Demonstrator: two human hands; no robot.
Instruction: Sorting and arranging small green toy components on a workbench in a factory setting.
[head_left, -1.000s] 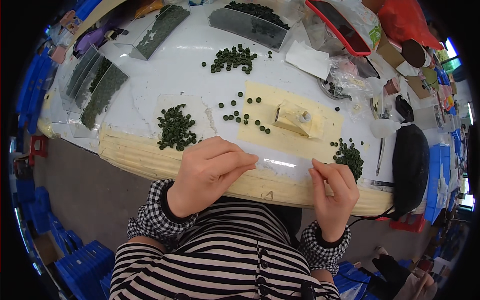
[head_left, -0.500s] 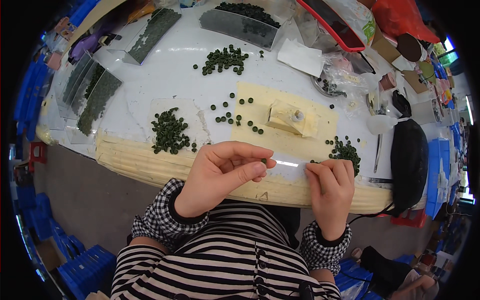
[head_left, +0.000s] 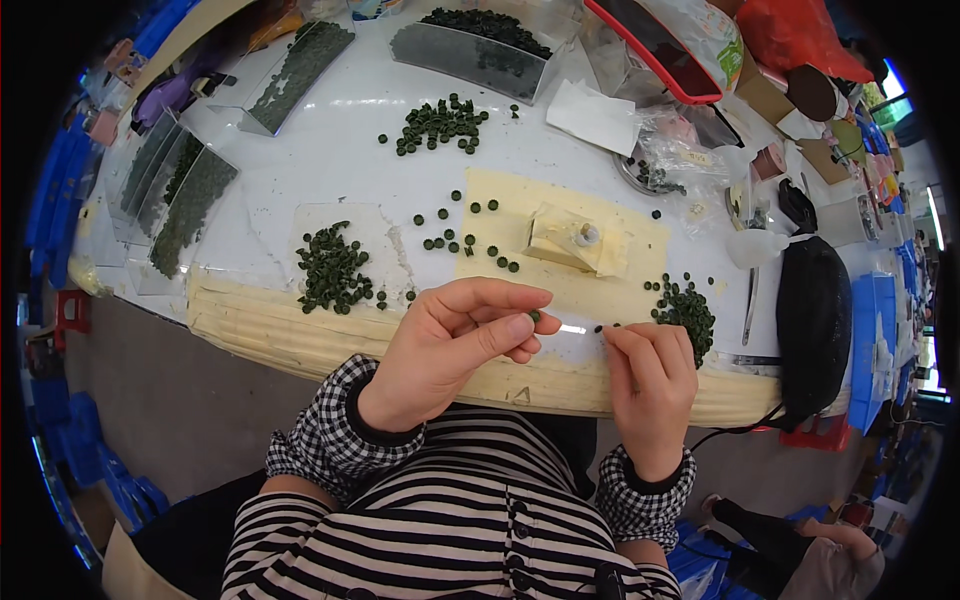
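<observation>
hands 2: left hand (head_left: 450, 345), right hand (head_left: 650, 385) | green-disc heaps 3: 9 o'clock heap (head_left: 332, 270), 12 o'clock heap (head_left: 438, 124), 3 o'clock heap (head_left: 686, 310) | yellow mat (head_left: 500, 225) 1 | black pouch (head_left: 813, 320) 1

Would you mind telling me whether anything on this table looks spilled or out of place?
Mostly tidy heaps, but loose green discs lie scattered between the left heap and the yellow sheet. The left hand pinches one disc.

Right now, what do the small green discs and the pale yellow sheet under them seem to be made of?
The green discs look like hard, matte moulded parts, plastic or ceramic; uniform round shape, no shine. The left hand pinches one. The yellow sheet looks like soft matte foam or paper: flat, dull, slightly creased. The strip by the right hand seems clear glossy film.
</observation>
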